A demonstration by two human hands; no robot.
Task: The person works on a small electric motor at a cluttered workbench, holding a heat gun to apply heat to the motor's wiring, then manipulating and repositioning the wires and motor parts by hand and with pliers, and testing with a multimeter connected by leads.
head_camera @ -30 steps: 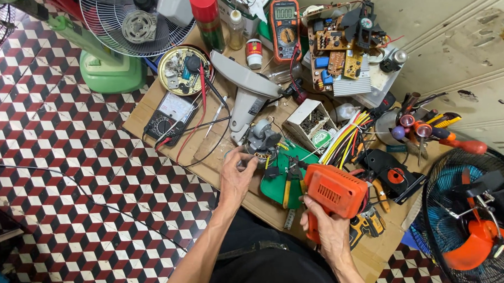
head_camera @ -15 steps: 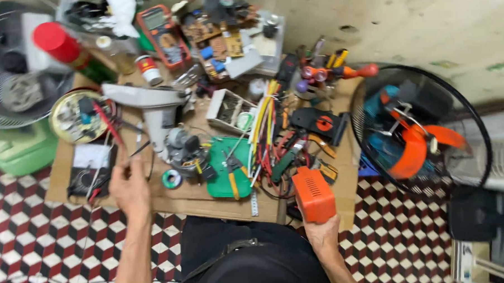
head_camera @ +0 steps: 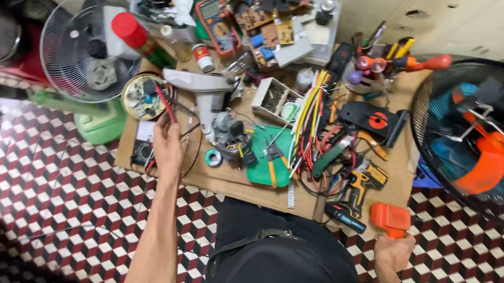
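- Head view, the step in hand: two things are handled at once. A red probe (head_camera: 165,104) with its dark lead is taken up at the left part of the worktop (head_camera: 231,184), while an orange tool (head_camera: 391,219) is held off the right front corner, over the checkered floor (head_camera: 69,192).
- Head view, the left hand (head_camera: 167,147): it is closed around the lower end of the red probe, fingers curled. The probe tip points up toward a round tin (head_camera: 143,97) of small parts. Whether the tip touches the tin cannot be told.
- Head view, the right hand (head_camera: 394,252): it is closed on the grip of the orange tool, below the body of the tool. The tool is just beside a yellow and black drill (head_camera: 357,191) which lies on the worktop.
- Head view, the next move, as a judgement: a careful guiding of the probe seems needed, because loose wires and a small grey motor (head_camera: 228,131) lie near the lead, and the lead can be caught easily.
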